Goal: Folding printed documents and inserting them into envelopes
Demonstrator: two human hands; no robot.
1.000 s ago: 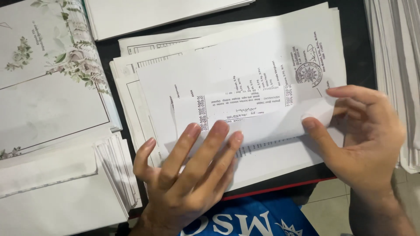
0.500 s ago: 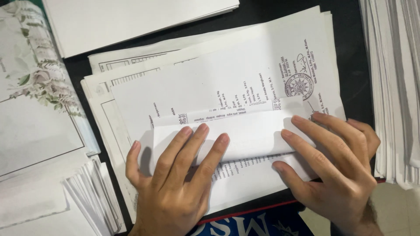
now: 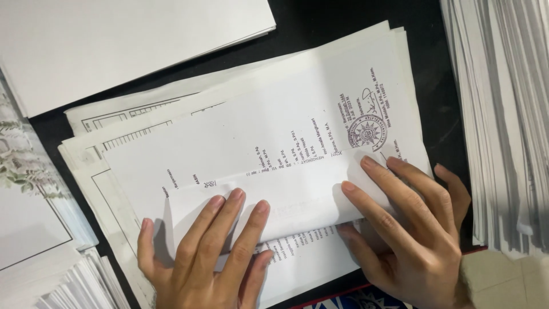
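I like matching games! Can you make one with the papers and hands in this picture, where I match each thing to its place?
Things:
1. folded sheet
2. tall paper stack
3. floral card
4. blank white sheets

Places:
A. far left edge
B. top left
C. under both hands, left hand and right hand
D. right edge

Pairs: 1-C, 2-D, 3-A, 4-B

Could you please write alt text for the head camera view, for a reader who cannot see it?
Two bare hands press flat on a folded white sheet lying on a stack of printed papers on a black table: the left hand on its left part, the right hand on its right end. More white paper stacks lie around.
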